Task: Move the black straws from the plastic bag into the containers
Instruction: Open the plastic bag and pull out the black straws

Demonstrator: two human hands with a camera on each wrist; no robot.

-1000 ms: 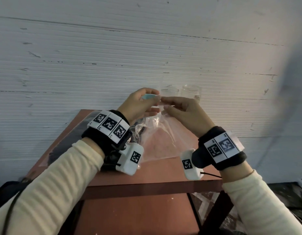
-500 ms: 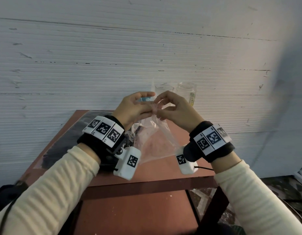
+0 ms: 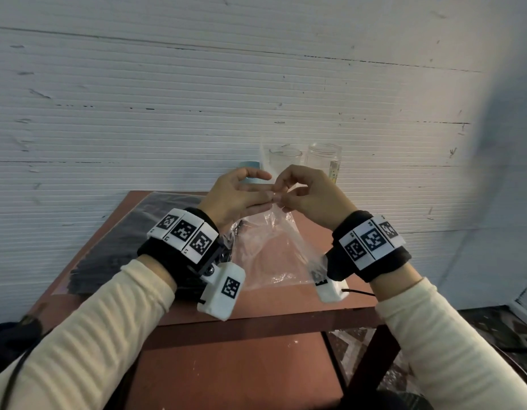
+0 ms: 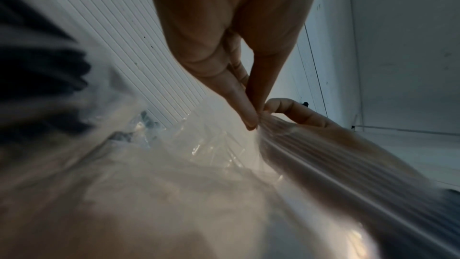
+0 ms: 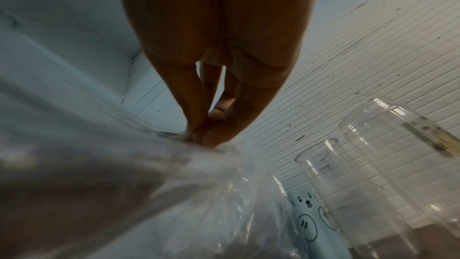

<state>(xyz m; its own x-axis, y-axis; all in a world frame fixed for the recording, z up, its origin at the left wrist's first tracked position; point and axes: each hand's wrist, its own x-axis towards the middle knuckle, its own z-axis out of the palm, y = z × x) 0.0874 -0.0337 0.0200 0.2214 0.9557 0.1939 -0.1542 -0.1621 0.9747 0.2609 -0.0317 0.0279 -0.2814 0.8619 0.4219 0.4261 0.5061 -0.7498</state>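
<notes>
Head view: your left hand [image 3: 238,196] and right hand [image 3: 309,196] meet above the reddish worktop [image 3: 286,303], both at the top edge of the clear plastic bag [image 3: 274,250], which hangs from them down to the worktop surface.

Left wrist view adds the detail: your left thumb and forefinger are pressed together on the bag's [image 4: 199,164] mouth, a tight pinch grip, with right-hand fingers [image 4: 293,109] curled just beside them. Right wrist view shows the same on the other side: your right hand's [image 5: 214,66] fingertips are closed on a gathered fold of the bag [image 5: 199,184], also a pinch grip.

Black straws: a dark mass [image 3: 138,241] lies flat under clear film on the left half of the worktop, partly hidden by your left wrist; a few dark pieces [image 3: 240,229] show at the bag's left edge. The left wrist view gives only a blurred dark shape [image 4: 42,70] at left. Straw count cannot be told.

Containers, counted: two clear ones at the back of the worktop against the white ribbed wall [image 3: 167,113], a glass [image 3: 284,161] and, to its right, a jar [image 3: 323,159] with a yellowish strip on its side. The right wrist view shows both [image 5: 348,194] [image 5: 403,155] more fully, standing side by side.

One pale blue cup [image 3: 250,167] sits left of the glass, mostly hidden behind your left fingers in the head view; the right wrist view shows it [image 5: 313,220] printed with cartoon faces, partly behind the bag.
</notes>
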